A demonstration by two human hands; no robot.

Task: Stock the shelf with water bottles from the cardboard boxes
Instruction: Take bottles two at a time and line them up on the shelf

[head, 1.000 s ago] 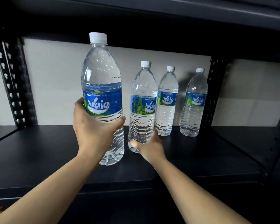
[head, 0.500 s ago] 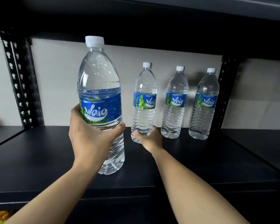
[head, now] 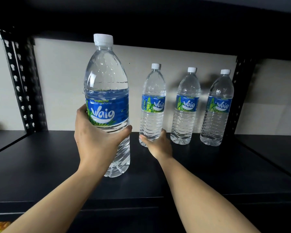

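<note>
My left hand (head: 97, 145) held a bottle (head: 106, 91) upright over the front of the shelf (head: 40, 165), fingers (head: 125, 131) curled round it under the label. My right hand (head: 158, 146) clasped the foot of a second bottle (head: 153, 101) standing at the shelf's back; two more bottles (head: 186, 106) (head: 217, 108) stood further right along that back.

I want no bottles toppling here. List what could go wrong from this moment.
1. The right hand grips the row's left bottle low at its base; a push there could tip it into the middle bottle beside it.
2. The left hand holds the nearest bottle toward the shelf front; set down there, it might get knocked off.
</note>
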